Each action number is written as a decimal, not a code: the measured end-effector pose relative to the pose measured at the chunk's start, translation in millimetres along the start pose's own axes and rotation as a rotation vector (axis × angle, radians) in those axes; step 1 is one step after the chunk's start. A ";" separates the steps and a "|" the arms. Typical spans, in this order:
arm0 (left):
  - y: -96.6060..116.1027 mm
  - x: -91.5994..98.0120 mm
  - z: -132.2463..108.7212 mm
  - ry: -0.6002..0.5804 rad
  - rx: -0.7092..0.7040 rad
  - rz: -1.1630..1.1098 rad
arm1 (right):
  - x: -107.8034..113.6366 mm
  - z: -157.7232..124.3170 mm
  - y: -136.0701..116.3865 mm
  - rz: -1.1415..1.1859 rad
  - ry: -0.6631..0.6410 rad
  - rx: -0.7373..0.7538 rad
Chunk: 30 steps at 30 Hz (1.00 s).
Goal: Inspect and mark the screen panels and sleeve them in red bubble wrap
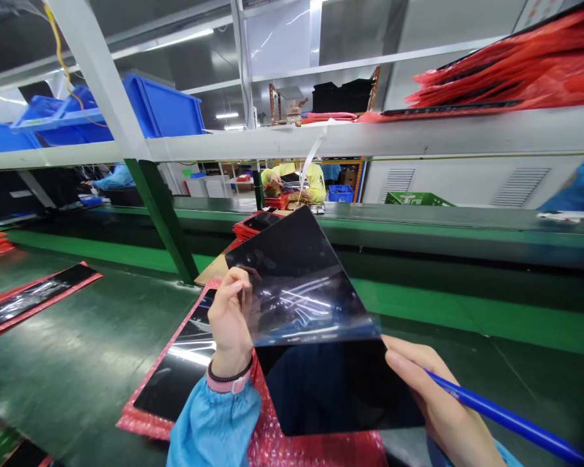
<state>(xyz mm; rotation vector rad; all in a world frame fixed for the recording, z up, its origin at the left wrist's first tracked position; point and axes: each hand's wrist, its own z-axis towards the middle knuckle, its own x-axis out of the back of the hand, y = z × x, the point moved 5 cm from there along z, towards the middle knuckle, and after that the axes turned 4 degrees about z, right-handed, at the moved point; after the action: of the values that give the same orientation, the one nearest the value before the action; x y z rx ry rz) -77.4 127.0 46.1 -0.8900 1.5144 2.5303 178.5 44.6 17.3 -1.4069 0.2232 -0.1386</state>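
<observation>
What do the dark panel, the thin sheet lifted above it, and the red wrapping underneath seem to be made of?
The dark panel looks like glossy black glass or plastic, judging by its mirror-like shine. The thin sheet seems to be flexible plastic film, since it bends and glares. The red wrapping looks like plastic bubble wrap, with small bubbles visible.

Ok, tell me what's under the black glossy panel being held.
Under the black glossy panel lies red bubble wrap, with another black panel on it by the left hand. What lies directly beneath it is covered.
</observation>
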 end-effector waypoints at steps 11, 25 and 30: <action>-3.7 -19.2 -17.1 -0.299 -0.053 0.092 | -20.6 9.0 -11.7 -0.224 -0.302 0.330; -2.7 -20.5 -21.0 -0.357 -0.192 0.071 | -25.5 -9.8 -15.0 -0.500 -0.114 0.924; -7.5 -19.1 -23.9 -0.436 -0.341 0.130 | -31.3 -20.7 -28.9 -0.593 -0.228 1.139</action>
<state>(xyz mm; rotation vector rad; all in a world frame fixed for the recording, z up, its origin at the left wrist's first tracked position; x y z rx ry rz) -48.4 115.7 41.5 -0.2287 1.0624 2.8757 144.2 27.2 45.0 -0.3021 -0.4295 -0.4999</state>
